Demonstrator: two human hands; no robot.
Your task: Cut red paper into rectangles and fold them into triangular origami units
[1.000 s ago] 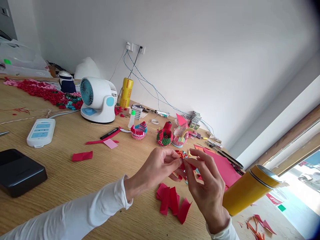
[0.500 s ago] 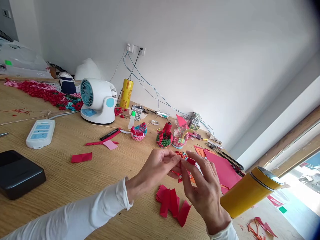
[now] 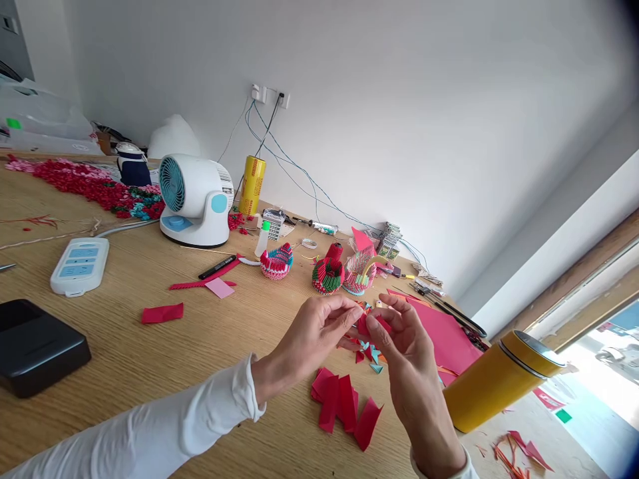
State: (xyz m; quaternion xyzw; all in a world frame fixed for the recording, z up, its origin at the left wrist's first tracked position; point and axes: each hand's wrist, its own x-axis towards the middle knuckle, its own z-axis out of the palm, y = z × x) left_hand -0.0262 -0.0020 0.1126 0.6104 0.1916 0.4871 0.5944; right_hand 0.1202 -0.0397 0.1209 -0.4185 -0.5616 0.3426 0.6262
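Note:
In the middle of the view, my left hand pinches a small piece of red paper between thumb and fingertips. My right hand holds the other side of this paper, its thumb pressed near it and the fingers curled above. The fingers partly hide the paper, so its exact fold cannot be made out. Small folded paper triangles, turquoise, red and orange, lie on the table just beyond my hands. Below them rests a loose pile of red paper strips.
A yellow thermos stands beside my right forearm, near red paper sheets. Folded-paper baskets sit farther back. To the left are a white fan, a power strip, a black box-shaped device and a marker.
My right hand's fingers have shifted and curled around the red paper, its thumb now up against it. My left hand keeps its pinch in nearly the same place.

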